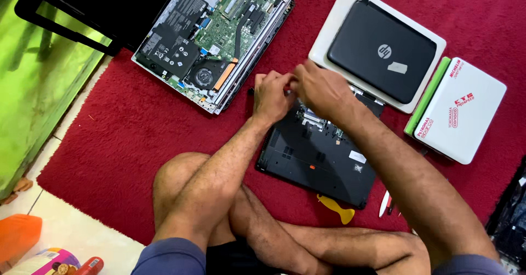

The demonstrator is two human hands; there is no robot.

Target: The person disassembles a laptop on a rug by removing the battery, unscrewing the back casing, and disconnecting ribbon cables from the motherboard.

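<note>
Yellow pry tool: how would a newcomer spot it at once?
Start at the red carpet, then find the black laptop base under both hands. The yellow pry tool lies just off its near edge, the only yellow, paddle-shaped piece there.

Your left hand (272, 97) and right hand (320, 88) are meeting over the far edge of a black laptop (312, 160), which is lying upside down beneath them. Its base is sitting flat, with part of the cover open just under your right hand, exposing metal parts.
</note>
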